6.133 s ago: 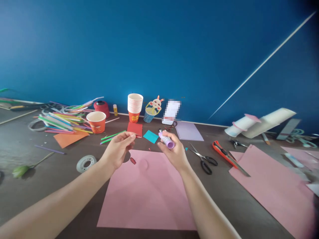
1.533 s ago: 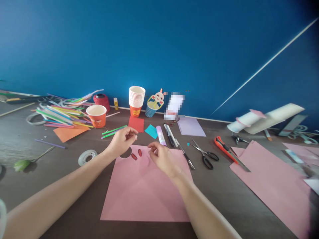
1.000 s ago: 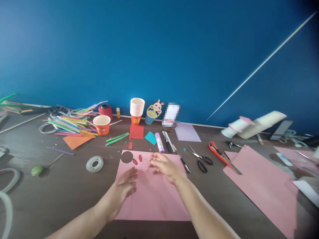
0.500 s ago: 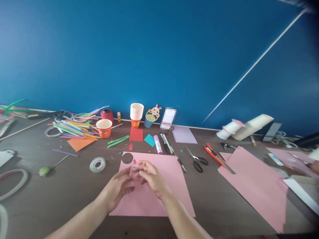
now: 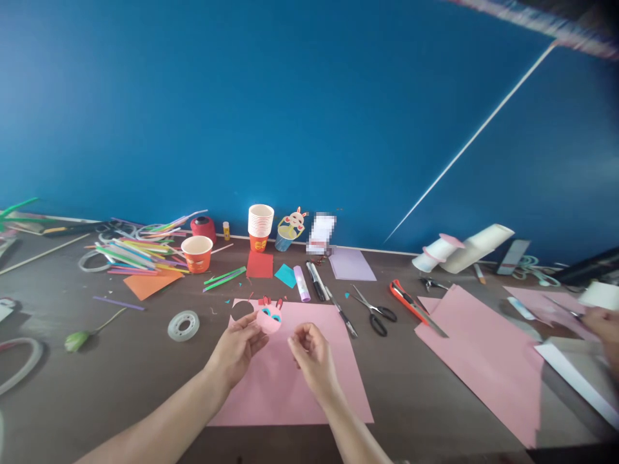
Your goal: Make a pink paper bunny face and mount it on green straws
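Between the thumb and fingers of my left hand [image 5: 243,345] is a round pink paper rabbit face [image 5: 269,318], with red-centred ears and blue and black eyes. It faces me, a little above a pink paper sheet [image 5: 300,386]. To its right, apart from it, my right hand [image 5: 312,354] has its fingers curled in toward the thumb; anything in that pinch is hidden or too small to see. A dark round hole [image 5: 242,310] shows in the sheet's upper left corner, partly behind the left fingertips.
Scissors [image 5: 374,312], a pen [image 5: 345,317], a glue stick [image 5: 302,283] and a tape roll [image 5: 184,326] surround the sheet. Behind stand stacked paper cups [image 5: 260,225]. A box cutter [image 5: 416,306] lies on more pink paper [image 5: 488,361]. Another person's hand [image 5: 602,322] is at far right.
My right hand has come away from the rabbit face toward the right. The left hand keeps hold, and the face with its eyes now shows fully. The view has shifted slightly.
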`<state>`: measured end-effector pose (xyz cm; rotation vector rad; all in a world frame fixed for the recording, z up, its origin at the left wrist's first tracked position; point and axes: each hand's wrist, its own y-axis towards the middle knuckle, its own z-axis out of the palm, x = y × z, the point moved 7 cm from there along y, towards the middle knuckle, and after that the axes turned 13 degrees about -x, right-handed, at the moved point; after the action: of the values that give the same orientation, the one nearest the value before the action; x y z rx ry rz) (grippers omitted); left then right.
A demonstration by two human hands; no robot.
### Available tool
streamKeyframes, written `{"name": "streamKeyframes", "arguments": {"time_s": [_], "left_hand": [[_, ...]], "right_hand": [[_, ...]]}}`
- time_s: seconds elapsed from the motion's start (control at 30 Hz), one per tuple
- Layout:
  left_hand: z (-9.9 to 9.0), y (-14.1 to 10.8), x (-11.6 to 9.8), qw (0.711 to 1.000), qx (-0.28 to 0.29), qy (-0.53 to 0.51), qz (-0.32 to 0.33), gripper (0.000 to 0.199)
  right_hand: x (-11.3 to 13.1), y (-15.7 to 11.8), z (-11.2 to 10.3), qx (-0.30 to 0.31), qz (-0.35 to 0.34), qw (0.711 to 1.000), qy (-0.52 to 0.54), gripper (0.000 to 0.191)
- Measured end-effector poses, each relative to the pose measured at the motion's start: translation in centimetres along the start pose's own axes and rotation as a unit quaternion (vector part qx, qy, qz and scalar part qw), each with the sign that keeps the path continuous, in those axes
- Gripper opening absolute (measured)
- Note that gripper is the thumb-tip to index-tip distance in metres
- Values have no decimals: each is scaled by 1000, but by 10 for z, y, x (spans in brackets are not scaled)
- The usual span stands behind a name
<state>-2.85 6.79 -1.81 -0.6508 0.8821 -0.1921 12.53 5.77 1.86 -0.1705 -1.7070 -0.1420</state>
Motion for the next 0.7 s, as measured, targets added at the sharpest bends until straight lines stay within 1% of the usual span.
{"name": "streamKeyframes", "arguments": {"time_s": [0.07,0.13,0.23,0.37,0.53,0.6,0.7], "left_hand": [[7,9,3,1000,-1,-7,5,29],[15,17,6,1000,9,-10,8,30],[27,25,7,999,30,-12,19,30],[38,30,2,998,54,2,45,31],[48,31,-11,990,91,74,81,35],[49,34,-16,983,91,118,110,35],[46,41,-23,968,73,175,162,37]], "right_hand": [[-4,11,3,9,9,1000,-2,19],[-6,22,8,13,20,1000,-4,20],[-8,39,14,12,29,1000,-1,17],[-10,57,15,9,37,999,-4,13],[-9,72,11,24,58,998,-10,8],[-9,75,11,37,68,997,-21,6],[-8,79,11,50,66,996,-39,6]]}}
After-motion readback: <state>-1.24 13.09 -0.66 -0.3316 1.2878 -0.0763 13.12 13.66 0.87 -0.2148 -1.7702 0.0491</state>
